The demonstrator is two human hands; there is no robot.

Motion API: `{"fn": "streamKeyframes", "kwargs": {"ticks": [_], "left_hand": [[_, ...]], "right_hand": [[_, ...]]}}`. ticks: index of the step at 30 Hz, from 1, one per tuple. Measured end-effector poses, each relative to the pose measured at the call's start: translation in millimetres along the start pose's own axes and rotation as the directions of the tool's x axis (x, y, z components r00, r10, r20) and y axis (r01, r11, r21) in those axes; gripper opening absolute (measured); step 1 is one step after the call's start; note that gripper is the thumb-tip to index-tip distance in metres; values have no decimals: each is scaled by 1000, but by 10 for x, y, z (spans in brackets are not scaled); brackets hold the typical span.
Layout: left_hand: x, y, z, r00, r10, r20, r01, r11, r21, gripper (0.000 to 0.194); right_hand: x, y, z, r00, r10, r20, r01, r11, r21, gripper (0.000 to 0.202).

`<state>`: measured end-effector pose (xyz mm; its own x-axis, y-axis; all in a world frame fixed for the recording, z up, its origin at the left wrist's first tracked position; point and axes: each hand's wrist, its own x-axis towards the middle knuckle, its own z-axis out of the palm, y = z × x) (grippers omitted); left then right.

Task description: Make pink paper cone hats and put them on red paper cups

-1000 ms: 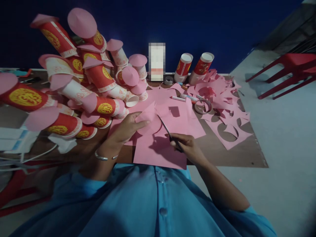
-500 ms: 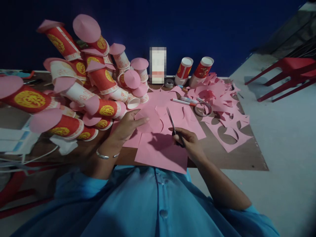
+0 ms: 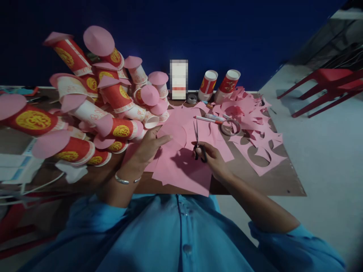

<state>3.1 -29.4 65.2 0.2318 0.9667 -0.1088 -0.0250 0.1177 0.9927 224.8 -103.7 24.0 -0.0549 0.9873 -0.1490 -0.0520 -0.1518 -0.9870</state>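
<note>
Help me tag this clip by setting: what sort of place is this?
Probably an indoor craft work area: scissors in the right hand, pink paper scraps, and paper cups topped with pink cones.

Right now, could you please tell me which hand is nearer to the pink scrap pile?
Right: the right hand, holding scissors, is left of the scrap pile and nearer the person; the left hand, holding a paper disc, is farther left.

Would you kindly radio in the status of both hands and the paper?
Left hand holding pink paper disc. Right hand holding scissors, slightly open, clear of disc. Pink sheets beneath.
</note>
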Motion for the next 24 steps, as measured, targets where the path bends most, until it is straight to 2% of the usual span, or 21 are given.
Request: {"fn": "streamKeyframes", "kwargs": {"ticks": [3,7,11,13,15,19,21,24], "left_hand": [[52,3,19,999,43,-12,-42,998,46,44],[102,17,81,998,-33,45,32,999,13,45],[140,4,129,990,-64,123,57,997,60,43],[174,-29,133,985,-82,153,79,996,32,42],[221,-85,124,992,-66,108,71,997,-37,40],[299,-229,89,998,-1,-63,-7,993,-118,38],[300,-294,74,994,23,-103,-31,997,-76,39],[250,-349,71,990,42,-131,-33,997,74,50]], "right_hand": [[86,-133,6,998,-55,-14,55,997,48,51],[280,-244,74,990,-114,-88,128,977,169,59],[454,-158,158,993,-75,-90,96,965,244,59],[505,-70,164,994,-45,-97,68,965,252,57],[538,9,133,991,-33,-132,67,963,261,54],[580,66,18,974,-52,-221,114,954,277,49],[590,52,-24,964,-57,-261,133,949,286,47],[589,38,-43,951,-53,-304,143,948,282,46]]}}
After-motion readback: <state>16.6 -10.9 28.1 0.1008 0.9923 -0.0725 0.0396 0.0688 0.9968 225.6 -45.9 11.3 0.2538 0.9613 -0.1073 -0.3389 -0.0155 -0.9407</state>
